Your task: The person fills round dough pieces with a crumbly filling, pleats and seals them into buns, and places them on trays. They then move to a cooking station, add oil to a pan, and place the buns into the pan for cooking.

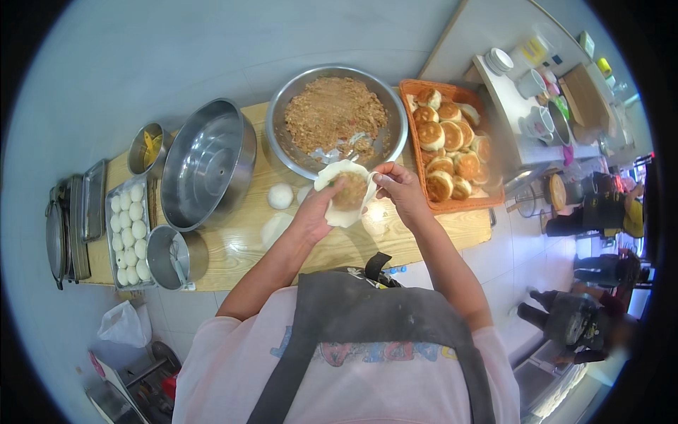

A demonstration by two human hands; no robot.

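Note:
A round dough wrapper (342,218) with minced filling (350,192) on its middle is held over the table's front half. My left hand (318,212) supports it from the left, its thumb lying on the filling. With thumb and fingers, my right hand (397,185) pinches the wrapper's right edge. Just beyond stands a large steel bowl (274,127) of minced filling (333,114), with a metal utensil partly hidden by the wrapper. A white dough ball (280,196) and a flat dough piece (275,229) lie left of my left hand.
An orange basket (461,205) of browned buns (453,136) stands right. Leftward are a tilted steel basin (212,164), a pot with a whisk (177,257), a tray of dough balls (127,233) and a small pot (151,148). People (574,318) stand at far right.

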